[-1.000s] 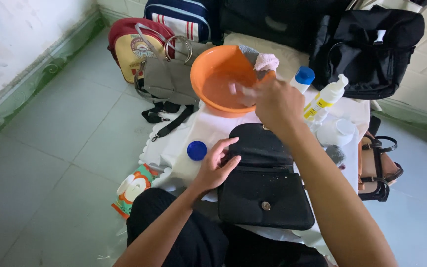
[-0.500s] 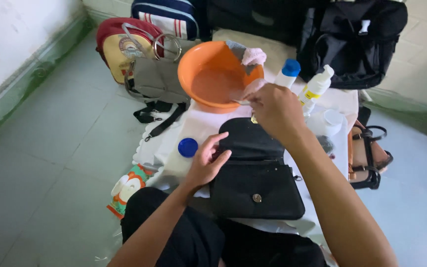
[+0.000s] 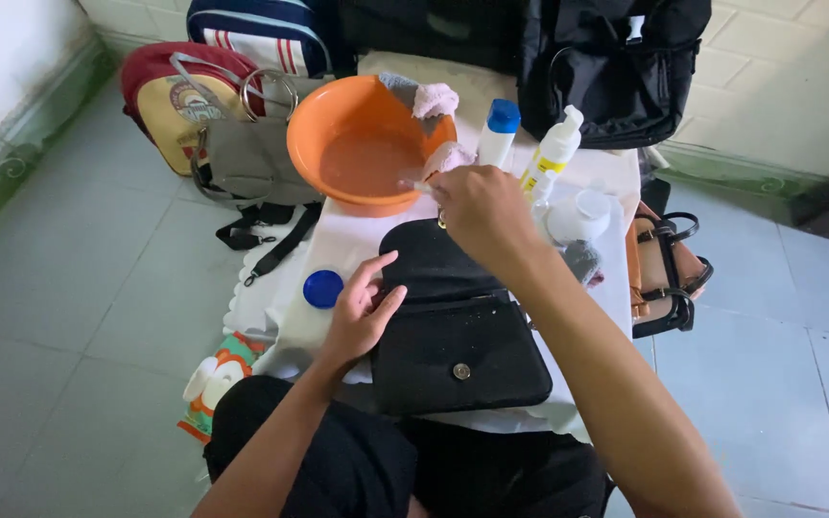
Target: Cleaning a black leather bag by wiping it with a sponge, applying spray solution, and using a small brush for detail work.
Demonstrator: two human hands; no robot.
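Note:
A black handbag [image 3: 458, 331] lies flat on a white cloth [image 3: 338, 251] in front of me. My left hand [image 3: 359, 312] rests open on the bag's left edge, fingers spread. My right hand [image 3: 480, 209] hovers over the bag's far end beside an orange basin [image 3: 362, 144], pinching a small pale object whose kind I cannot tell. The basin holds a little water. A pink cloth [image 3: 448, 156] hangs on its rim.
A blue-capped bottle [image 3: 498, 132], a white pump bottle [image 3: 551, 153] and a white tub [image 3: 578, 216] stand behind the bag. A blue lid [image 3: 322, 289] lies at left. Backpacks [image 3: 179, 96], a grey bag [image 3: 251, 158], a black bag [image 3: 616, 62] and a brown handbag [image 3: 664, 273] surround the cloth.
My right hand has drawn back from the basin's rim toward the black handbag. My left hand stays on the bag's left edge.

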